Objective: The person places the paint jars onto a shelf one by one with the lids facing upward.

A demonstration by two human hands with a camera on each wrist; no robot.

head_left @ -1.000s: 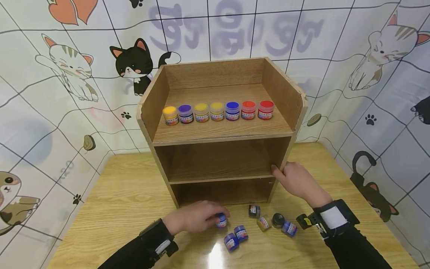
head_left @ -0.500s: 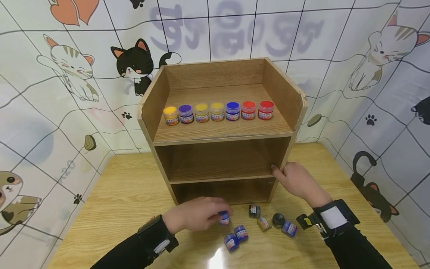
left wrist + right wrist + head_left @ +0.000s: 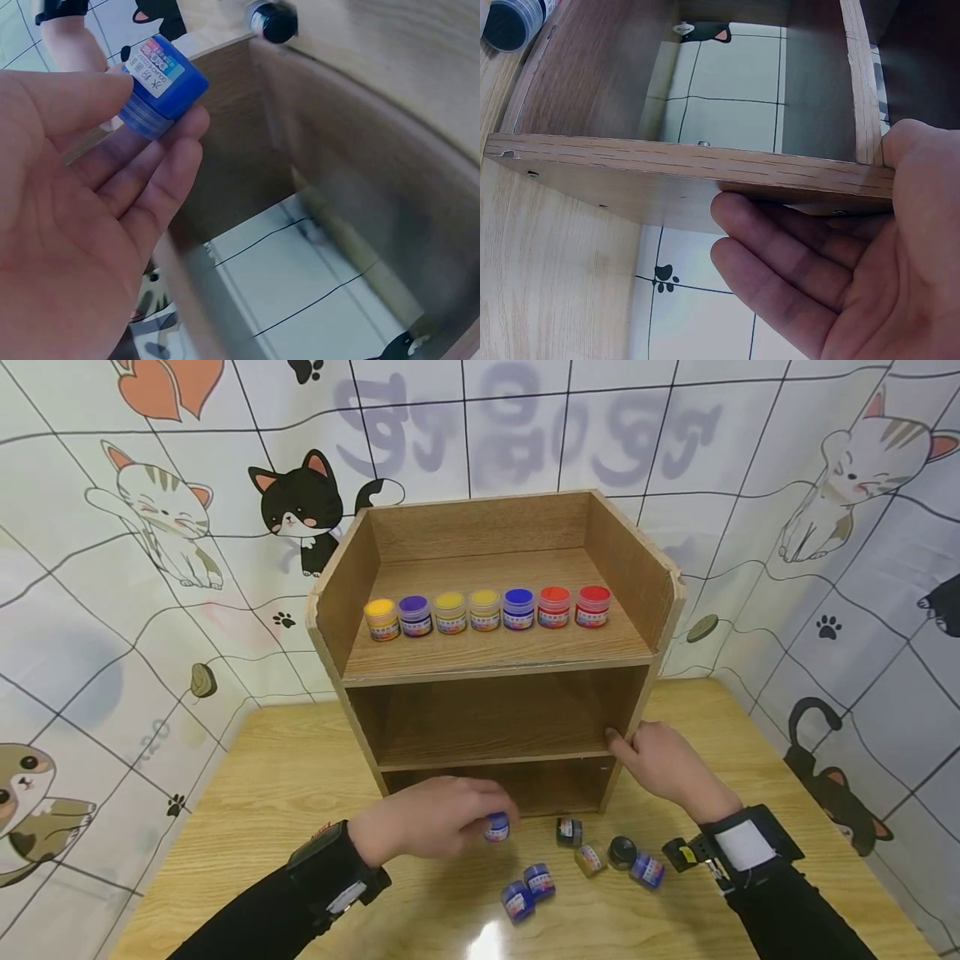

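Observation:
My left hand (image 3: 438,814) pinches a small blue paint jar (image 3: 161,86) between thumb and fingers, in front of the bottom compartment of a wooden shelf unit (image 3: 480,656). The jar's printed label faces the left wrist camera. My right hand (image 3: 663,764) grips the unit's right side panel, thumb on the inner side by the middle board and fingers (image 3: 780,262) along the outside. On the top level stands a row of several paint jars with yellow, purple, blue and red lids, among them a red jar (image 3: 592,607) at the right end.
On the table (image 3: 300,760) before the unit lie two blue jars (image 3: 517,902) side by side. To their right are a dark jar (image 3: 568,832), a yellow jar (image 3: 591,858), a black-topped jar (image 3: 622,852) and another blue jar (image 3: 647,869). A cat-print wall covering (image 3: 300,518) surrounds the table.
My left hand has lifted the blue jar and moved it away from me, toward the bottom compartment. The right hand has stayed on the side panel.

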